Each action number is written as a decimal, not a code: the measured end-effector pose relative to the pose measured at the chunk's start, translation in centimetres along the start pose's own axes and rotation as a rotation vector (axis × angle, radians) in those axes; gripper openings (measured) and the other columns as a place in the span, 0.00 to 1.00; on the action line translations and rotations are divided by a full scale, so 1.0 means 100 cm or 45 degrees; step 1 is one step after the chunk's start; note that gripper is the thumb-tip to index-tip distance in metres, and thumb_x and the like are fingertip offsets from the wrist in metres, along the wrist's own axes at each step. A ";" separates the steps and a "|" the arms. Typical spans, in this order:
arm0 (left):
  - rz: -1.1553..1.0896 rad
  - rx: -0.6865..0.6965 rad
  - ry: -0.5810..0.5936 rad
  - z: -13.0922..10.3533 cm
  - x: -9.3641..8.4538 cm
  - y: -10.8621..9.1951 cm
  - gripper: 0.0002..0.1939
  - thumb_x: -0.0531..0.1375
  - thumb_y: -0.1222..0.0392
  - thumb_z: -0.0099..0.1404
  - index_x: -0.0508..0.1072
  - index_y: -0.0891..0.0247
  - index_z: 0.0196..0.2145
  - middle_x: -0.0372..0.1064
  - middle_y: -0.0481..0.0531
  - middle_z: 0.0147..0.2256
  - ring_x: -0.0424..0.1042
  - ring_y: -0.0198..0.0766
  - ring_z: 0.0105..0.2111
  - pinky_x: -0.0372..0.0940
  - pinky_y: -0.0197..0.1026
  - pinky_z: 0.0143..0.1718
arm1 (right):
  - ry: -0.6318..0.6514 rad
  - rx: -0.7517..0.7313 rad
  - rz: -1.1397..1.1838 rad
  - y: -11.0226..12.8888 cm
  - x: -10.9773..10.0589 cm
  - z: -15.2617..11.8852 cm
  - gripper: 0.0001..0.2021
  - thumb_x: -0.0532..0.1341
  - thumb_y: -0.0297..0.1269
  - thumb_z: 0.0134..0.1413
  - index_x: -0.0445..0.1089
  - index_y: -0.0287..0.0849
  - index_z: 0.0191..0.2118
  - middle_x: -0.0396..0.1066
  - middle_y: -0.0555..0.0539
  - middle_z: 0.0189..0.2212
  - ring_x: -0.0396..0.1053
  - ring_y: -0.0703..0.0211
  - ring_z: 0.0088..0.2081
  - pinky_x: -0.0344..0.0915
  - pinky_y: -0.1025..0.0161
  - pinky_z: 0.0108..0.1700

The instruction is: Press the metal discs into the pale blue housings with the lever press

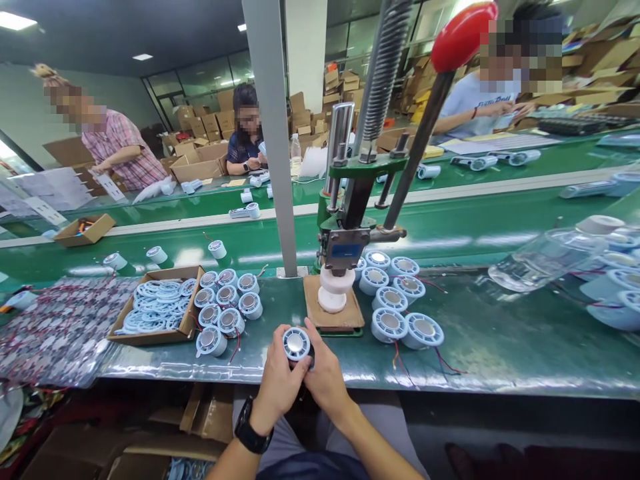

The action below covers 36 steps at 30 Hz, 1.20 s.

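Between my two hands, near the table's front edge, is a light-blue round motor housing [296, 344] with a silver disc in its top. My left hand [279, 375] wraps its left side, thumb at the front rim. My right hand [325, 373] closes round the right side. Just beyond stands a hand press [345, 247] with a red knob [464, 35], its white round pad [336, 281] over a cardboard-covered base [313, 310]. To the left a cluster of similar housings [230, 321] sits by a cardboard box of light-blue rings [159, 301]. More housings [389, 325] with wires stand right of the press.
A clear plastic bottle [540, 260] lies on its side at the right, near further blue housings [613, 287]. Flat parts with red wires [60, 327] cover the left end. A grey post [273, 133] rises behind the table. Several co-workers sit or stand across the green conveyor [475, 217].
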<state>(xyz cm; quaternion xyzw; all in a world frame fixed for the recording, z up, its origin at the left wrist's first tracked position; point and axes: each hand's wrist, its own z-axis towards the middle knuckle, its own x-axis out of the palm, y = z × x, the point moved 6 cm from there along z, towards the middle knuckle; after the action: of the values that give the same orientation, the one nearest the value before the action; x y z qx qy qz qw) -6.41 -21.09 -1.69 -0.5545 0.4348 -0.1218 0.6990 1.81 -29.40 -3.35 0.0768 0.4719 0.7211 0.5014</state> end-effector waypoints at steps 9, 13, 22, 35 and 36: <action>-0.028 0.025 0.009 -0.001 0.002 0.002 0.29 0.58 0.62 0.61 0.56 0.62 0.59 0.63 0.61 0.57 0.63 0.49 0.57 0.56 0.53 0.60 | 0.032 -0.007 -0.047 -0.001 0.002 0.000 0.33 0.55 0.27 0.56 0.53 0.40 0.68 0.68 0.40 0.55 0.70 0.55 0.54 0.71 0.58 0.57; 0.021 0.053 -0.058 -0.004 0.004 0.003 0.28 0.56 0.62 0.64 0.57 0.61 0.61 0.61 0.61 0.60 0.60 0.48 0.61 0.53 0.54 0.63 | 0.169 -0.091 -0.175 0.001 0.008 -0.004 0.32 0.51 0.25 0.57 0.54 0.39 0.68 0.62 0.39 0.59 0.64 0.52 0.60 0.68 0.52 0.60; -0.203 0.027 -0.088 0.021 -0.011 -0.010 0.30 0.65 0.61 0.53 0.68 0.63 0.55 0.70 0.59 0.54 0.69 0.49 0.54 0.60 0.51 0.58 | 0.237 -0.403 -0.414 0.073 -0.102 0.084 0.30 0.56 0.29 0.59 0.55 0.43 0.67 0.61 0.41 0.60 0.61 0.52 0.61 0.65 0.51 0.62; -0.677 0.199 0.142 0.118 0.040 -0.088 0.28 0.71 0.64 0.44 0.73 0.67 0.46 0.76 0.56 0.42 0.74 0.43 0.40 0.67 0.43 0.44 | -0.579 -0.388 -0.116 0.154 -0.238 0.333 0.09 0.50 0.30 0.68 0.65 0.38 0.37 0.67 0.54 0.28 0.61 0.75 0.19 0.53 0.73 0.22; -0.704 0.191 0.161 0.120 0.046 -0.087 0.28 0.71 0.64 0.44 0.73 0.67 0.45 0.76 0.56 0.42 0.74 0.43 0.41 0.67 0.43 0.45 | -0.589 -0.420 -0.099 0.153 -0.237 0.332 0.09 0.51 0.30 0.67 0.64 0.39 0.35 0.66 0.54 0.27 0.61 0.74 0.19 0.53 0.73 0.22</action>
<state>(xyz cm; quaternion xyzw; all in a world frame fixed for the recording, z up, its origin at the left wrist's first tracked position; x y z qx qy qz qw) 7.96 -19.18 3.91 -0.5899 0.2996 -0.3737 0.6500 22.78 -29.02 34.82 0.1386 0.2237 0.7317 0.6287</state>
